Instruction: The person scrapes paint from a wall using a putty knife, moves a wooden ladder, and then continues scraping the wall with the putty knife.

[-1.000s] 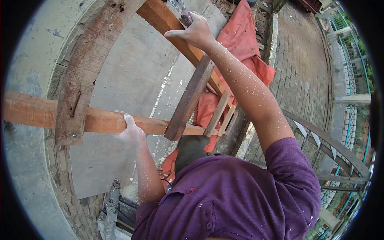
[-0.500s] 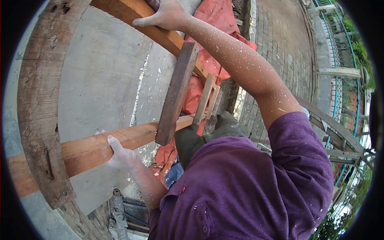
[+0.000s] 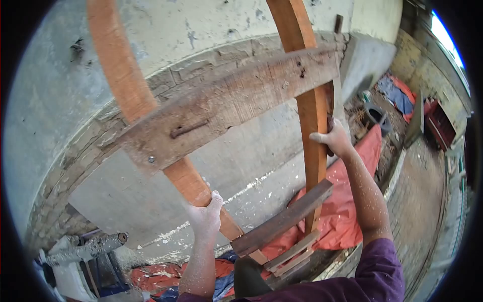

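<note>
Off the right hand [image 3: 335, 139], clutching a dark handle [image 3: 330, 123]: tire [image 3: 374, 114] 2 o'clock, red tarp [image 3: 347, 219] 6, ladder rail [image 3: 314, 161] 9. Left hand [image 3: 206, 216]'s clamped round the other rail [image 3: 186, 179].

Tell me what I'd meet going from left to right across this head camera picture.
Paint-spattered round post → left hand → dark trouser leg → right hand → tyre → red box.

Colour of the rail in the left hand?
Orange-brown; the rail shows best in the head view.
</note>
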`<act>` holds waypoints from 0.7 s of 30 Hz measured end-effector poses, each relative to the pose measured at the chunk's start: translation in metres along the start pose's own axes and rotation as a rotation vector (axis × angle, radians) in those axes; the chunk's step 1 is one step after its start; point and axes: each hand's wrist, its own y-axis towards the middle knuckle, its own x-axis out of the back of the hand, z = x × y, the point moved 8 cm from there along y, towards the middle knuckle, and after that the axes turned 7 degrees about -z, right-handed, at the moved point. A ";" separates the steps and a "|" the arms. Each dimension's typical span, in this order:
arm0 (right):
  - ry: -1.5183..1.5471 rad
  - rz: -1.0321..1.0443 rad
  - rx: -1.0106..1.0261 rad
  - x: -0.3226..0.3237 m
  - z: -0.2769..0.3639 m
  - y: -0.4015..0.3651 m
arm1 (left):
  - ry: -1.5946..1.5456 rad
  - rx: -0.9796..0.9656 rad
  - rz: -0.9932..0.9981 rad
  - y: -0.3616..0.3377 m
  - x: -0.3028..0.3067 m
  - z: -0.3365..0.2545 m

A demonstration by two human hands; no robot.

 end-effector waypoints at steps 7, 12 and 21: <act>0.099 0.008 0.192 -0.002 0.008 0.002 | 0.190 -0.102 -0.057 0.005 0.000 -0.003; 0.122 -0.040 0.254 -0.003 0.004 0.004 | 0.497 -0.291 -0.383 -0.040 0.000 -0.022; 0.012 -0.082 0.367 -0.002 0.009 0.003 | 0.783 -0.305 -0.607 -0.044 0.004 -0.020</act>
